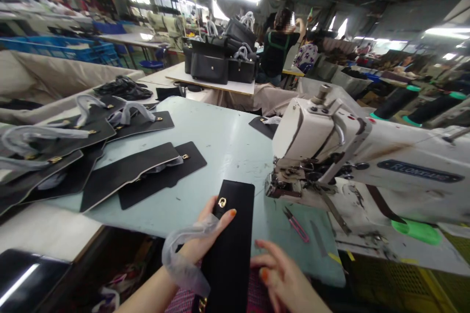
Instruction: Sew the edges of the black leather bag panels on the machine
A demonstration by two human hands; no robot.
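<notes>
A long black bag panel (235, 239) with gold hardware stands tilted in front of me at the table's near edge. My left hand (211, 230) grips it from its left side, thumb across the front below the upper gold fitting (222, 202). A plastic-wrapped handle (179, 259) loops from the panel over my left wrist. Just right of the panel, my right hand (279, 271) has its fingers apart and holds nothing; whether a fingertip touches the panel's edge I cannot tell.
The sewing machine (352, 151) fills the right side. Pink-handled thread snips (296, 225) lie on the pale green tabletop (205, 122). Several black panels (139, 171) with wrapped handles overlap at left. Finished black bags (209, 66) sit on a table behind; a person (277, 49) stands beyond.
</notes>
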